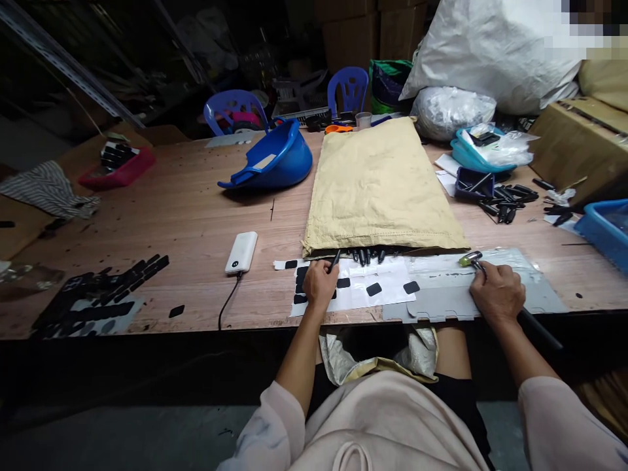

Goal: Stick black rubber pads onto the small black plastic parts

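My left hand (320,283) is closed round a thin black stick-like piece (335,260) and rests on a white sheet (387,273) that carries black stickers (373,288). Several more black pieces (366,254) poke out from under a tan paper sack (380,186) just beyond it. My right hand (496,292) grips a long black-handled tool (538,329) whose metal tip with a green bit (470,259) lies on a grey plastic sheet (441,297).
A white power bank (242,252) with a cable lies left of the sheet. Farther off are a blue tilted bowl (275,159), a red tray (118,169), black parts at the near left (98,291), blue trays and black parts (505,199) at right, a cardboard box (579,147).
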`<state>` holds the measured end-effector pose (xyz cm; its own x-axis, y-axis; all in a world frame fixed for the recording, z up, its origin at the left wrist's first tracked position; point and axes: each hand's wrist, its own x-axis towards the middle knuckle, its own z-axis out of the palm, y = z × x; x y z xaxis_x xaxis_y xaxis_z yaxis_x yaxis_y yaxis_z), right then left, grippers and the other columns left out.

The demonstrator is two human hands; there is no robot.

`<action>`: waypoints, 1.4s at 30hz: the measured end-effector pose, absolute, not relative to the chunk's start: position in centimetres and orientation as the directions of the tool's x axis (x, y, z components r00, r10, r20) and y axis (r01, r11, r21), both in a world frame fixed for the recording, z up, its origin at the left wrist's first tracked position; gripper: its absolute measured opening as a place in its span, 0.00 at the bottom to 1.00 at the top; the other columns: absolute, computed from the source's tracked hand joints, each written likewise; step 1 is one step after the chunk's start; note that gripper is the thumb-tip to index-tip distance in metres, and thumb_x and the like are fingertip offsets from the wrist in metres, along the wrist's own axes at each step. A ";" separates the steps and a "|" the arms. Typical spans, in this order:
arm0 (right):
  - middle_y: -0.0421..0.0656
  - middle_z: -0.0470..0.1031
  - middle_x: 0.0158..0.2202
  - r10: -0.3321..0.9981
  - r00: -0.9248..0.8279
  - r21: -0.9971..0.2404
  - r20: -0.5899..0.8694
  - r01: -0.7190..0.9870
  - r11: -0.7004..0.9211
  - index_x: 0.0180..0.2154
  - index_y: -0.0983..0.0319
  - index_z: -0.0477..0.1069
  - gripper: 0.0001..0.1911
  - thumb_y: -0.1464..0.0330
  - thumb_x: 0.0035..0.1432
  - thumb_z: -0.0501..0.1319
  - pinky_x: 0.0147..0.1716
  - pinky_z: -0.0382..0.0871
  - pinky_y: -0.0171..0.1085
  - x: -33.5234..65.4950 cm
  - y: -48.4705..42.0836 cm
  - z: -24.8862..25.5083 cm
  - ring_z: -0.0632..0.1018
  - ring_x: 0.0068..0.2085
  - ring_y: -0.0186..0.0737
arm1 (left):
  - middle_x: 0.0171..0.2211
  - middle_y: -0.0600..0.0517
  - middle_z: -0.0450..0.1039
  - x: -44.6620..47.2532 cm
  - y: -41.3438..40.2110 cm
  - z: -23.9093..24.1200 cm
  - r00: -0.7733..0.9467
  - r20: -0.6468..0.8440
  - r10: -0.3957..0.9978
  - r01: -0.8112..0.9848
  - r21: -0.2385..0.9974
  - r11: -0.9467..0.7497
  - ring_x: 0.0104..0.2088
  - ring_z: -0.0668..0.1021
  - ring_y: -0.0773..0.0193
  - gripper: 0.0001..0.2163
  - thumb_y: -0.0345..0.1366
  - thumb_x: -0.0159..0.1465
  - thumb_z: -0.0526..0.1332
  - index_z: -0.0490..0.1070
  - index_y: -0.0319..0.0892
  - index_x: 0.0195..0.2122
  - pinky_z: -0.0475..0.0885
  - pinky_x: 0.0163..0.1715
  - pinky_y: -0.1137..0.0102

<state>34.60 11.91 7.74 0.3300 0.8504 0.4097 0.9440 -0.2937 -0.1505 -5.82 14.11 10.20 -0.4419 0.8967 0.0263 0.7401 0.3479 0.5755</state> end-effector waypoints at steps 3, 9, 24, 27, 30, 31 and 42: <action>0.52 0.74 0.42 0.851 0.324 -0.152 0.414 0.946 -0.287 0.51 0.63 0.81 0.18 0.65 0.65 0.58 0.36 0.49 0.42 34.6 11.9 7.7 0.67 0.39 0.45 | 0.36 0.50 0.77 -5.0 11.5 9.2 -0.359 0.093 0.929 0.712 0.671 0.208 0.38 0.79 0.59 0.04 0.37 0.64 0.68 0.78 0.43 0.35 0.71 0.38 0.67; 0.53 0.74 0.43 0.844 0.339 -0.171 0.416 0.941 -0.293 0.51 0.63 0.80 0.18 0.65 0.66 0.57 0.36 0.49 0.42 34.7 11.9 7.5 0.66 0.39 0.45 | 0.38 0.51 0.79 1.5 9.9 8.5 0.123 0.194 0.973 0.693 0.685 -0.224 0.42 0.78 0.57 0.04 0.35 0.64 0.71 0.78 0.45 0.38 0.72 0.46 0.63; 0.54 0.76 0.47 0.831 0.316 -0.426 0.458 0.898 -0.107 0.56 0.62 0.76 0.21 0.62 0.71 0.51 0.43 0.66 0.44 30.5 10.0 10.4 0.74 0.45 0.49 | 0.38 0.53 0.78 3.7 11.9 7.9 0.182 0.062 0.981 0.686 0.707 -0.173 0.45 0.76 0.56 0.08 0.35 0.59 0.76 0.81 0.47 0.38 0.69 0.52 0.60; 0.51 0.78 0.43 0.880 0.119 -0.548 0.460 0.818 0.175 0.57 0.60 0.75 0.20 0.61 0.72 0.52 0.47 0.72 0.45 26.0 8.1 11.0 0.77 0.45 0.47 | 0.38 0.53 0.78 3.8 11.9 8.0 0.175 0.051 0.983 0.671 0.725 -0.157 0.46 0.76 0.56 0.07 0.35 0.59 0.76 0.81 0.48 0.38 0.69 0.52 0.59; 0.48 0.79 0.42 0.919 -0.030 -0.635 0.394 0.714 0.295 0.61 0.57 0.73 0.21 0.62 0.73 0.52 0.47 0.75 0.44 22.5 6.6 10.7 0.80 0.43 0.45 | 0.38 0.53 0.79 3.9 11.9 8.0 0.160 0.038 0.986 0.663 0.736 -0.136 0.46 0.76 0.56 0.07 0.37 0.59 0.76 0.82 0.48 0.38 0.68 0.52 0.59; 0.48 0.80 0.43 0.925 -0.054 -0.642 0.377 0.705 0.303 0.62 0.56 0.73 0.21 0.63 0.73 0.52 0.46 0.76 0.43 21.7 6.2 10.6 0.80 0.43 0.45 | 0.39 0.53 0.79 3.9 11.9 8.0 0.159 0.035 0.987 0.662 0.737 -0.133 0.46 0.76 0.56 0.08 0.37 0.59 0.76 0.82 0.49 0.38 0.68 0.52 0.59; 0.45 0.77 0.38 0.922 -0.096 -0.497 0.376 0.819 0.288 0.59 0.55 0.77 0.21 0.65 0.73 0.52 0.35 0.74 0.38 20.8 5.7 9.9 0.79 0.37 0.43 | 0.40 0.53 0.79 4.1 11.9 8.1 0.173 0.038 0.984 0.656 0.741 -0.144 0.48 0.75 0.55 0.06 0.38 0.60 0.75 0.83 0.50 0.39 0.68 0.52 0.58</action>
<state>20.83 5.70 9.93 -0.0958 0.9217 0.3758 0.8187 0.2877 -0.4970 4.12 11.88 8.10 0.1726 0.9843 0.0378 0.6560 -0.1435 0.7410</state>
